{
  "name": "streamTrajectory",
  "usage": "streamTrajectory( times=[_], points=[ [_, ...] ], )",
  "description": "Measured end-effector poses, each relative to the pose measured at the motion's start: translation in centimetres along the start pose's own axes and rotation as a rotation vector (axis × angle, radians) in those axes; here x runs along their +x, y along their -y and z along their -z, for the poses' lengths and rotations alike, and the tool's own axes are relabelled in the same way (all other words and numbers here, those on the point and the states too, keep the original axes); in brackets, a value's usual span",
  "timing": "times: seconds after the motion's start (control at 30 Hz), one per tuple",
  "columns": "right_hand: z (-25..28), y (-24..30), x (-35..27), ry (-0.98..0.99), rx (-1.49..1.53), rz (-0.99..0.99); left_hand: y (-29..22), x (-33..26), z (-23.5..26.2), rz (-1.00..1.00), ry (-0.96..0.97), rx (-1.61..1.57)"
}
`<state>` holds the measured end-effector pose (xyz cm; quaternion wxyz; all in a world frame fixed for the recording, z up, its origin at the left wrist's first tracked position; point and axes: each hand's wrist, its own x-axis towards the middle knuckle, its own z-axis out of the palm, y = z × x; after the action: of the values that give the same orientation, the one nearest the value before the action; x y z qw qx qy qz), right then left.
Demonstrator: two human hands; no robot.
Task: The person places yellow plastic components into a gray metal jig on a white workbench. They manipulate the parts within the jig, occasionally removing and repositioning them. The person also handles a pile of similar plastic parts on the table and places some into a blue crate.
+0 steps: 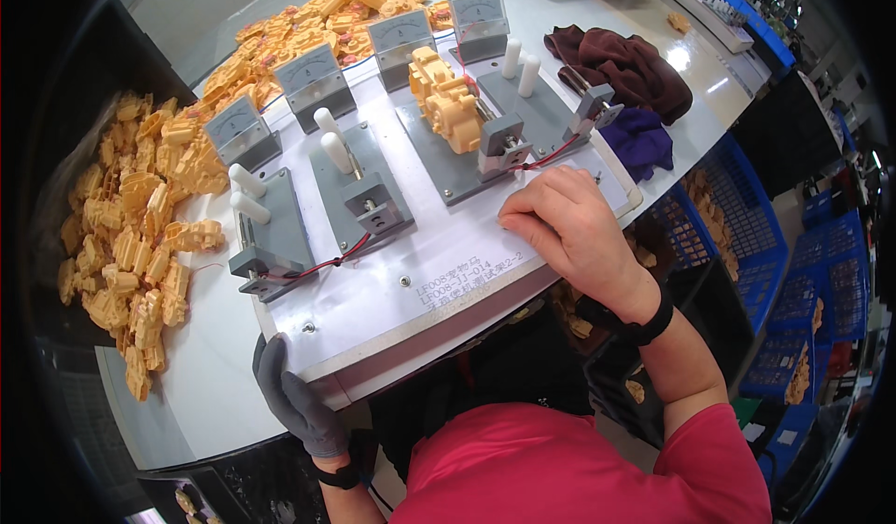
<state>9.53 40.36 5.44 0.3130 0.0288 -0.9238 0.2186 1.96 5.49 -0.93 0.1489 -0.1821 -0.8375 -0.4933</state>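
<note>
My left hand (297, 401), in a grey glove, lies against the front left corner of a white test board (373, 323). Its fingers are stretched out along the edge and hold nothing. My bare right hand (571, 227) rests over the board's front right part, fingers curled in towards the thumb, with nothing visible in them. Just beyond it, a yellow-orange plastic gearbox-like part (443, 102) sits upright on a grey fixture (457, 165), against a metal clamp block (502, 141). The fixture beside it on the left, a grey plate (373, 179) with white pegs, carries no part.
Analog meters (401, 39) stand behind the fixtures. Yellow parts are heaped at the left (131, 235) and along the back (327, 20). A dark brown cloth (621, 67) and a purple cloth (637, 141) lie at the right. Blue crates (747, 216) stand beyond the table's right edge.
</note>
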Motion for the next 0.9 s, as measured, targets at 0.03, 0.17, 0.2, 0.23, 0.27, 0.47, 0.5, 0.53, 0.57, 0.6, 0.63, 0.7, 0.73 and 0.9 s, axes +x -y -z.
streamTrajectory(
  times=[0.03, 0.17, 0.2, 0.23, 0.27, 0.47, 0.5, 0.53, 0.57, 0.6, 0.63, 0.7, 0.73, 0.9],
  points=[
    [0.0, 0.0, 0.0, -0.002, 0.000, 0.003, 0.0, 0.0, 0.0, -0.005, 0.000, 0.000],
    [0.2, -0.1, -0.2, 0.000, 0.002, 0.006, 0.0, 0.0, -0.2, -0.004, -0.001, -0.012],
    [0.4, -0.2, -0.2, 0.006, 0.001, 0.009, 0.0, 0.0, -0.1, -0.007, 0.005, -0.027],
    [0.6, -0.2, -0.2, 0.012, 0.000, 0.012, 0.1, 0.1, -0.1, -0.009, 0.011, -0.043],
    [0.6, -0.1, -0.3, -0.030, 0.070, -0.040, 0.1, 0.2, 0.1, -0.011, 0.019, -0.059],
    [0.1, 0.6, 0.7, -0.281, 0.447, -0.216, -6.1, 6.5, 3.6, -0.107, 0.160, 0.003],
    [0.0, 0.7, 0.8, -0.248, 0.453, -0.227, -8.5, 8.3, 3.6, -0.291, 0.236, 0.061],
    [-0.2, 0.9, 1.1, -0.211, 0.463, -0.230, -11.5, 10.0, 3.4, -0.439, 0.328, 0.165],
    [-0.5, 1.2, 1.3, -0.173, 0.473, -0.234, -14.1, 11.7, 2.7, -0.589, 0.440, 0.277],
    [-0.5, 0.5, 1.1, -0.189, 0.509, -0.274, -16.7, 13.6, 0.2, -0.692, 0.503, 0.353],
    [-0.8, 0.9, 1.4, -0.213, 0.538, -0.233, -18.0, 15.2, -1.2, -0.827, 0.532, 0.430],
    [-1.2, 1.0, 1.7, -0.260, 0.561, -0.164, -19.0, 18.0, -4.8, -0.938, 0.634, 0.467],
    [-0.9, 0.7, 1.7, -0.237, 0.573, -0.167, -19.4, 19.1, -7.1, -0.989, 0.667, 0.522],
    [-0.7, 0.5, 1.1, -0.242, 0.599, -0.107, -24.0, 19.5, -12.6, -0.858, 0.999, 1.057]
  ],
)
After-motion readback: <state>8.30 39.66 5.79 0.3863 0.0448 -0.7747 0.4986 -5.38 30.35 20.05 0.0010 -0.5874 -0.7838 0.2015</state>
